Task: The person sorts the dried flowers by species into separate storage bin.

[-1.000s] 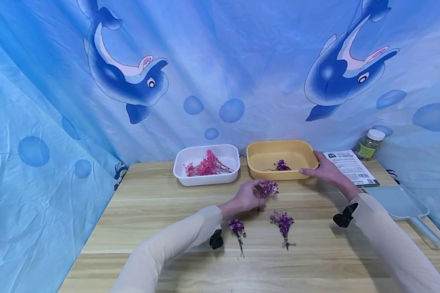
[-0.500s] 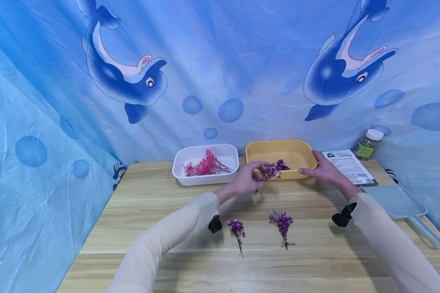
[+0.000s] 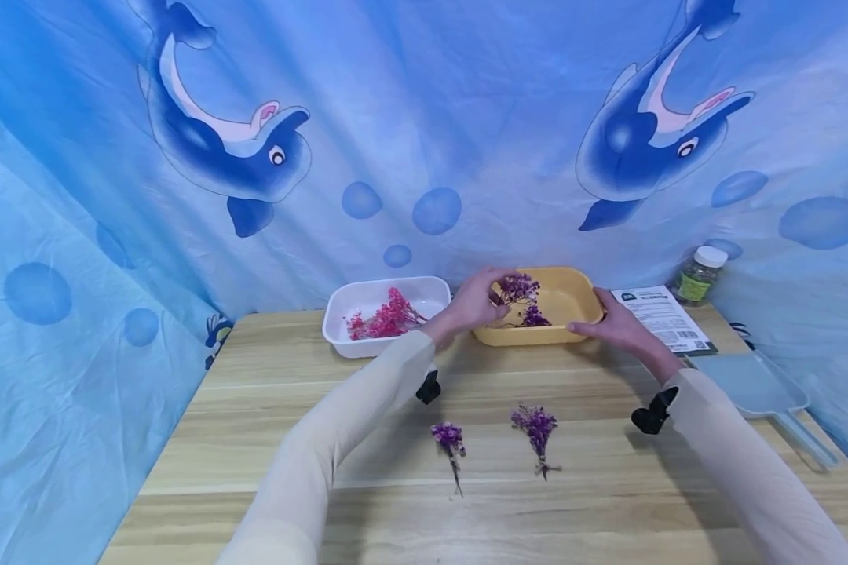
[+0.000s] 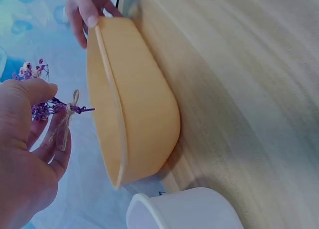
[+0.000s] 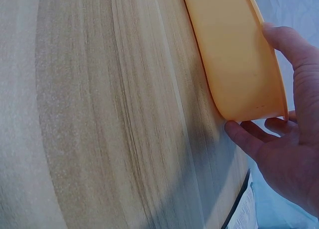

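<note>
My left hand (image 3: 475, 302) pinches a small bunch of dried purple flowers (image 3: 520, 287) above the yellow plastic basin (image 3: 519, 337). In the left wrist view, a twine bow (image 4: 69, 109) ties the stems, which stick out past the fingers. Another purple bunch (image 3: 535, 316) lies inside the basin. My right hand (image 3: 618, 323) grips the basin's right end; in the right wrist view, the thumb (image 5: 286, 40) is on the long rim and the fingers (image 5: 244, 137) are around the end wall. Two more purple bunches, one on the left (image 3: 450, 443) and one on the right (image 3: 537, 431), lie on the table.
Left of the yellow basin stands a white basin (image 3: 346, 345) with pink dried flowers (image 3: 390, 315), partly behind my left forearm. At the right are a printed packet (image 3: 667, 318), a white-lidded jar (image 3: 699, 275) and a pale blue dustpan (image 3: 756, 380). A dolphin-print curtain hangs behind the wooden table.
My left hand has lifted the purple bunch from the table in front of the yellow basin and carried it forward over the basin. The right hand has stayed on the basin's end.
</note>
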The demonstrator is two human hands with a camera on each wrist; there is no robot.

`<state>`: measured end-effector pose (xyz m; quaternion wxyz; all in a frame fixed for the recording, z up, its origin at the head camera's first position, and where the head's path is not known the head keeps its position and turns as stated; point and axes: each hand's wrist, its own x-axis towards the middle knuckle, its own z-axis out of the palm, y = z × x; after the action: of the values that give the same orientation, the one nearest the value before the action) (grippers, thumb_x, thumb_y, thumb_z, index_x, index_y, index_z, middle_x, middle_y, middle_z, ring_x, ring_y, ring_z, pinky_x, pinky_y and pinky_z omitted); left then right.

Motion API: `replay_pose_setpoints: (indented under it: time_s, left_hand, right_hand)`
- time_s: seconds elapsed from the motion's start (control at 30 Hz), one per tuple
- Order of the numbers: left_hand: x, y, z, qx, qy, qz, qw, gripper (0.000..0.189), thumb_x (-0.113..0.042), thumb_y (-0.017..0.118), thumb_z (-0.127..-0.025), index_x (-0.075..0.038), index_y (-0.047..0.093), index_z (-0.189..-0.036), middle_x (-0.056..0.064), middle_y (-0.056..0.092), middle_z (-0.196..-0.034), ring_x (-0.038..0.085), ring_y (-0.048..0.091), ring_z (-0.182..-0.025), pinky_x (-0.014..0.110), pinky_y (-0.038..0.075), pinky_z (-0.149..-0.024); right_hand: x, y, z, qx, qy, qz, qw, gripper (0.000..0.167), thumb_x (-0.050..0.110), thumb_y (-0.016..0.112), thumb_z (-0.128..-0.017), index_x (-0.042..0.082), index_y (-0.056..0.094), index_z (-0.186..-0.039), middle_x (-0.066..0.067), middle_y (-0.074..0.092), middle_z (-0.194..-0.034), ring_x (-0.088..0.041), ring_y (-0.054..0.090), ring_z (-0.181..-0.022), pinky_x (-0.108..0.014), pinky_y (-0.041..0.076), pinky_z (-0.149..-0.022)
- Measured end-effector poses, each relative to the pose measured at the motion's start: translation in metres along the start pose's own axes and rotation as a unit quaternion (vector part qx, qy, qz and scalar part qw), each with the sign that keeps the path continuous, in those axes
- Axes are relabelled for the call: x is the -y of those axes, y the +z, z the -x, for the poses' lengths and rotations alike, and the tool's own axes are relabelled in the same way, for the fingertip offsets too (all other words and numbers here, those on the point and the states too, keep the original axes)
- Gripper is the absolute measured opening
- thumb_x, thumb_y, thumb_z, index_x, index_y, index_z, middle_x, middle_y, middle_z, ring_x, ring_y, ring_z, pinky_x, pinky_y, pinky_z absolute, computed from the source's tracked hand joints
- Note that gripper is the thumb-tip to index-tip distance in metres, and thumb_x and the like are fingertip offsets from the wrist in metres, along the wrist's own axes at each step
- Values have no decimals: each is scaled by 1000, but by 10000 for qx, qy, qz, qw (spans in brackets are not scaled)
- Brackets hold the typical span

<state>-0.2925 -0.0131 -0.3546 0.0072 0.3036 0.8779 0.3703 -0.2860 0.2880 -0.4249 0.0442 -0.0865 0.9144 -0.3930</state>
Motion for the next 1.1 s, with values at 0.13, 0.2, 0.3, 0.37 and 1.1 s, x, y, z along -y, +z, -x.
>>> replay_pose_setpoints:
  time_s: [0.13,0.2,0.3,0.37,1.1]
  left_hand:
    - [3,2,-10,14,-94,-174,9998,74,1,76,-84,-15,46,-150,12,51,-138,17,64,-91,19,55,-67]
    - [5,3,-14,-1,-136,-296,9995,74,1,77,-84,-16,47,-150,11,50,-140,17,64,-91,19,54,-69]
    - [9,4,-18,-15,-233,-555,9982,74,-1,76,-84,-18,47,-150,10,46,-145,15,63,-88,20,53,-70]
    - [11,5,-21,-19,-286,-685,9972,74,-1,76,-84,-19,47,-150,10,45,-147,13,62,-84,22,53,-70]
    - [25,18,-31,-132,-403,-1046,9936,71,-5,75,-86,-20,47,-150,8,49,-144,24,57,-114,36,52,-92]
  right_hand:
    - [1,1,-1,-4,-1,-29,10000,114,46,76,-87,-7,2,-156,-41,20,-152,-56,31,-135,-62,30,-111]
    - [2,1,-1,-10,-5,-45,10000,114,45,76,-87,-7,2,-156,-41,20,-152,-55,31,-135,-61,30,-111]
    - [2,1,-2,-22,-38,-75,10000,113,44,76,-87,-7,3,-156,-41,21,-152,-55,31,-135,-61,29,-111]
    - [1,1,-2,-34,-29,-102,9999,112,43,76,-87,-7,4,-156,-40,21,-152,-55,31,-136,-61,29,-112]
    - [2,1,1,-68,76,-169,9998,113,44,78,-86,-5,4,-157,-39,21,-153,-54,31,-136,-60,30,-112]
